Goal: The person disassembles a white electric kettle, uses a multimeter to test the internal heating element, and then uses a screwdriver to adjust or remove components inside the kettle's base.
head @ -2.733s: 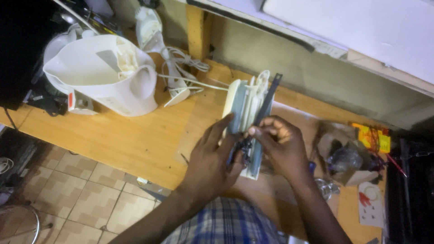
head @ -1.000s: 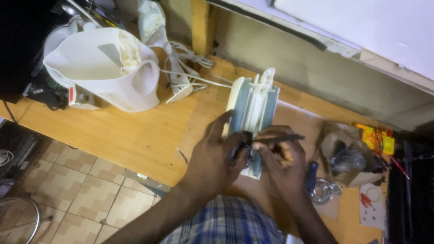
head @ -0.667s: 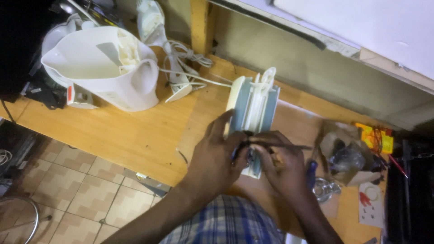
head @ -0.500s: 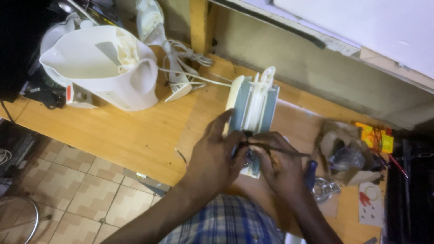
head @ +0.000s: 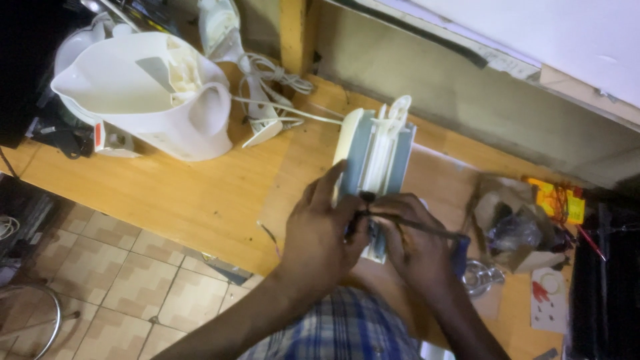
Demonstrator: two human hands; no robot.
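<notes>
— What do the hands have, nearest first?

— The left hand (head: 320, 230) is wrapped around the near end of the pale appliance housing (head: 373, 167), its grip closed on the left edge. The right hand (head: 417, 243) pinches a thin dark tool (head: 427, 227), fingers closed on it; the tip meets the housing's near end, right between both hands.

— How does the housing lie?

— On the wooden table (head: 167, 200), long axis running away from the person, so it stretches beyond both grips. The tool lies across that axis.

— Beyond the housing?

— Left of it, farther off, a white kettle (head: 147, 100) and a coiled white cord (head: 280, 77); right of it, a clear bag of parts (head: 517, 230).
</notes>
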